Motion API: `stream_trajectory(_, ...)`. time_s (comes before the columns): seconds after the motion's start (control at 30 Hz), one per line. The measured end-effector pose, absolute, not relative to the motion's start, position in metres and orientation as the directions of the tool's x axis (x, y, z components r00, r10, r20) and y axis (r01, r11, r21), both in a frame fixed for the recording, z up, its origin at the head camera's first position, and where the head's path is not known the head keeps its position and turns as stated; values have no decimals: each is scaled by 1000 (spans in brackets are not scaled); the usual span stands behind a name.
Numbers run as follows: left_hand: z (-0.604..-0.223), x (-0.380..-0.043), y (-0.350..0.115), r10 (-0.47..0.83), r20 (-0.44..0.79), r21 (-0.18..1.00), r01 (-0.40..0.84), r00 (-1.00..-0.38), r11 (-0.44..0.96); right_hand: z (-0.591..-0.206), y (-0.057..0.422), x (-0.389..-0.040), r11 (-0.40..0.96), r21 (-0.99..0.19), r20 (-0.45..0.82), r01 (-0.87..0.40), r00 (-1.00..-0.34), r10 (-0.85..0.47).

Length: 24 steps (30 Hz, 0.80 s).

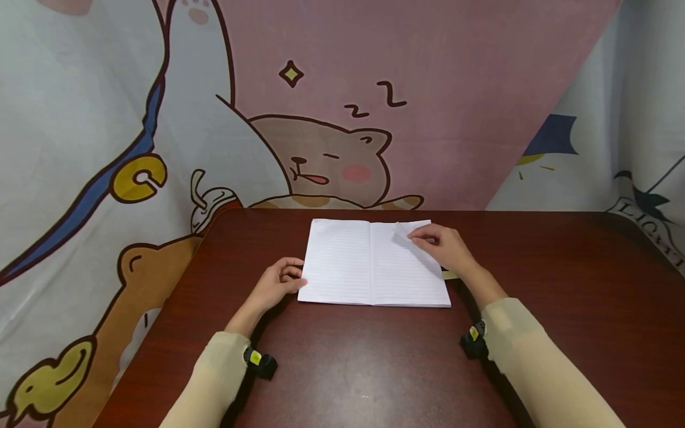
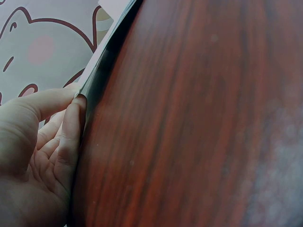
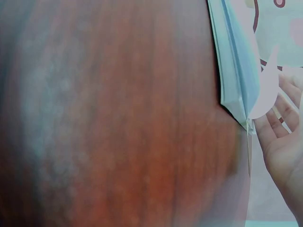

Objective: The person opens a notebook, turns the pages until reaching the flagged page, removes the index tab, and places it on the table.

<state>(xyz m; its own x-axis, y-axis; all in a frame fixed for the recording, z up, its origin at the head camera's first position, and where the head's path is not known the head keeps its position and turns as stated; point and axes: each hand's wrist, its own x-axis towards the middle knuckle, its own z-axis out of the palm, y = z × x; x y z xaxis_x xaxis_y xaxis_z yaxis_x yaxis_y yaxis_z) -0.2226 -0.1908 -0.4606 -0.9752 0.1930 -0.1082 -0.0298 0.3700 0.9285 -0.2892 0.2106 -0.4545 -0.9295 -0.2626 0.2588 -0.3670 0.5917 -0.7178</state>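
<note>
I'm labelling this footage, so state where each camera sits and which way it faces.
Head: worn on the head, looking forward and down at the notebook and table; left hand, right hand and both sleeves show.
Left wrist: worn there, facing the notebook's edge; only the left hand shows.
Right wrist: worn there, facing the lifted page; only the right hand shows.
Shared: both wrist views show the notebook and table.

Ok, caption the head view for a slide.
The left hand holds an open lined notebook by its edge on a reddish table; the right hand pinches a raised page.
</note>
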Motion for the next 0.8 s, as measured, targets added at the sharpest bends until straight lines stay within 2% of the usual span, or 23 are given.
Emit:
stream_trajectory(0.43, -461, -223, -191, 186, -114, 928, -38, -976, 370, -453, 208, -288, 548, -760, 211, -349, -930, -301)
stream_trajectory(0.8, -462, -224, -191, 186, -110, 925, -32, -976, 378, -454, 200, -288, 489, -761, 267, -426, -893, -363)
